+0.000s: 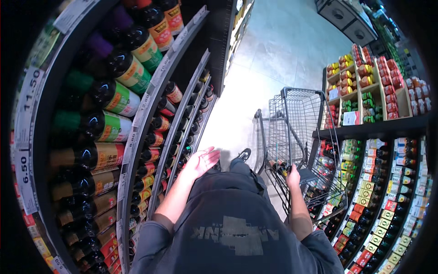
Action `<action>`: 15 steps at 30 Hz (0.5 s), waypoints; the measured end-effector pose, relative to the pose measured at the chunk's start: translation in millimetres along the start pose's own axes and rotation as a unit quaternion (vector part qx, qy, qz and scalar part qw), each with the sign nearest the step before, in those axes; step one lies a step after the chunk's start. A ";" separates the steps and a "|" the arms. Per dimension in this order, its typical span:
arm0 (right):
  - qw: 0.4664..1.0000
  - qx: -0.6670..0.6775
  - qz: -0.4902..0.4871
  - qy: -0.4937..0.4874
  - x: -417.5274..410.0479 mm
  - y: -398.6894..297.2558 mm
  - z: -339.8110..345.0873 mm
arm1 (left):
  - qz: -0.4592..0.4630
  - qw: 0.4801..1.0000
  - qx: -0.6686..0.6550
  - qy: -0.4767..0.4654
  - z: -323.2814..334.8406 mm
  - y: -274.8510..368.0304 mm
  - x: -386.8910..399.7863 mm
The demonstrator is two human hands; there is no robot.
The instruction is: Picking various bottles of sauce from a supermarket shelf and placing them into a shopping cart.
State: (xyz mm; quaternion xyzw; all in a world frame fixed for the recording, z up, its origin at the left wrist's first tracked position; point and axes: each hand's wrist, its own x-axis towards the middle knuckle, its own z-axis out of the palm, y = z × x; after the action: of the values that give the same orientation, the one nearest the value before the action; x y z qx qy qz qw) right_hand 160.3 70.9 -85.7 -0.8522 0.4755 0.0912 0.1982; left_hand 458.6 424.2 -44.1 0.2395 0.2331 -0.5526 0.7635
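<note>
My left hand (203, 161) is held palm up in front of the shelves on the left, fingers extended and nothing in it. With my right hand (293, 176) I grip the dark handle bar of a wire shopping cart (301, 113), which stands to my right. A few bottles (279, 167) lie in the cart, close to my right hand. Left of me, dark glass bottles with green and white labels (118, 99) fill the upper shelf, and smaller bottles (155, 138) stand on the shelves below it.
Price-tag rails (150, 92) edge the left shelves. Pale floor (239, 92) runs ahead between the displays. At right, a wooden compartment display (376, 89) holds jars above curved shelves of bottles (362, 195). My shoe (244, 154) shows on the floor.
</note>
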 end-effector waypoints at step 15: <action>0.900 -0.253 -0.257 -0.244 109.9 -144.4 -127.3 | 0.101 0.993 -0.056 0.022 -11.9 28.7 -11.0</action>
State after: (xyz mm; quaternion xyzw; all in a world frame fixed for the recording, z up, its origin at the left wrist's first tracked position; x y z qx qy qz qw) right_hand 336.7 -0.5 28.0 -0.9173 0.1375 0.3593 0.1024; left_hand 481.9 447.5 -43.5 0.2304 0.2550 -0.4530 0.8226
